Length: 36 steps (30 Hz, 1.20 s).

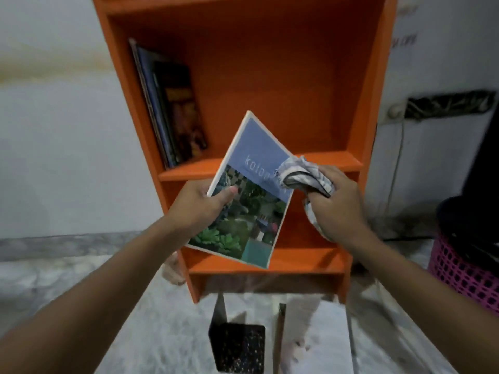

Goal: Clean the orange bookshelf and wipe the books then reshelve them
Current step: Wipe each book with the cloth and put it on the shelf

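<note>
Now left hand (201,205) grips book (253,214) titled "kolo…"; right hand (340,207) clutches crumpled cloth (302,174).

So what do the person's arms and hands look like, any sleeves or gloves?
No gloves, rings or watch show on the left hand or right hand. The left forearm and right forearm are uncovered to the picture's edge; no sleeves appear.

Book (253,211) w/ glossy paper cover; crumpled cloth rag (305,174); smooth matt-painted orange bookshelf (283,76); pink plastic lattice basket (464,273)
</note>
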{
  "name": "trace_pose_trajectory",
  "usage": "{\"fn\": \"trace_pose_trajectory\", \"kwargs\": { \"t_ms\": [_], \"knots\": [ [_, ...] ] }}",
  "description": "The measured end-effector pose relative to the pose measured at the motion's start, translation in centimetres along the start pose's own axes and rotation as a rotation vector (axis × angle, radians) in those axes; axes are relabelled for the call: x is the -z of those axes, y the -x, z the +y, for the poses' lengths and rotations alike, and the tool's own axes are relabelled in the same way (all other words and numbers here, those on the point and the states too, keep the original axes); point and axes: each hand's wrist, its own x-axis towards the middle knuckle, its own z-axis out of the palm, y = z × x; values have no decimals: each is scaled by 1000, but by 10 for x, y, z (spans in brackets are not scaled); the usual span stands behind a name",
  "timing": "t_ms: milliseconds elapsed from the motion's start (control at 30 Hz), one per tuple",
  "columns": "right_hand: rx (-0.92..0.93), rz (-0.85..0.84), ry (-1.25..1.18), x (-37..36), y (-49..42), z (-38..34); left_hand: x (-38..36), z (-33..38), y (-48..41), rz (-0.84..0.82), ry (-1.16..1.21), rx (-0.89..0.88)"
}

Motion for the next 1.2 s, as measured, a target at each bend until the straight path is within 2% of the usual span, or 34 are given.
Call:
{"fn": "trace_pose_trajectory", "kwargs": {
  "t_ms": [200, 333, 467, 633, 700, 800, 900, 933, 1000, 1100, 1200],
  "knots": [
    [16, -2, -84, -19, -77, -45, 42, 38, -43, 413, 151, -192],
    [-4, 23, -128, -31, -113, -56, 46, 17, -93, 639, -19, -268],
    [9, 9, -183, -43, -133, -62, 35, -14, -144, 784, -52, -245],
    [27, 2, -230, -60, -153, -57, 14, -40, -191, 1032, -239, -121],
    [33, -5, -239, -68, -160, -53, 9, -43, -202, 980, -318, -53],
    [4, -15, -269, -78, -166, -47, 8, -51, -221, 877, -647, 20],
    [-35, -27, -304, -85, -170, -39, 17, -58, -238, 892, -1064, -41],
    [-46, -28, -315, -87, -170, -37, 22, -60, -241, 847, -1196, -93],
    [-62, -32, -332, -90, -170, -32, 29, -59, -246, 630, -1402, -139],
    [-97, -36, -351, -96, -170, -25, 34, -50, -262, 279, -1758, -55],
    [-148, -62, -351, -103, -173, -21, 39, -37, -280, 126, -1874, 7]
  ]
}}
